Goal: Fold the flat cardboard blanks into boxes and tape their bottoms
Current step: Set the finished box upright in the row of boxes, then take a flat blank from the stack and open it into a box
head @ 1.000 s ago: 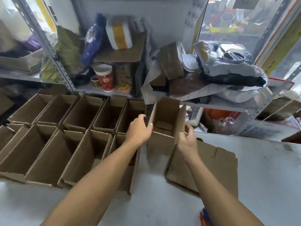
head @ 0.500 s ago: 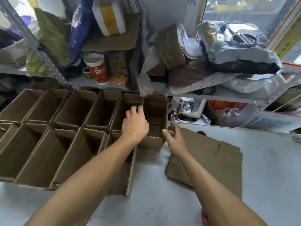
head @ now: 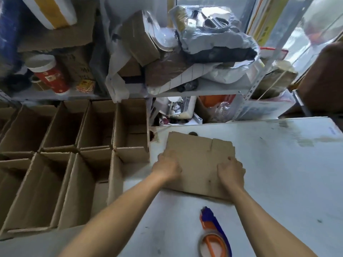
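Lying flat on the desk (head: 278, 173), a cardboard blank (head: 198, 164) is being gripped at its side edges by curled left (head: 169, 166) and right hands (head: 231, 170).

Both hands rest on a flat cardboard blank (head: 199, 160) lying on the white table (head: 278, 173). The left hand (head: 168, 166) grips its left edge with curled fingers; the right hand (head: 231, 172) grips its right edge. Open folded boxes (head: 74, 154) stand in two rows on the left. A tape dispenser (head: 213, 232) lies near the forearms.
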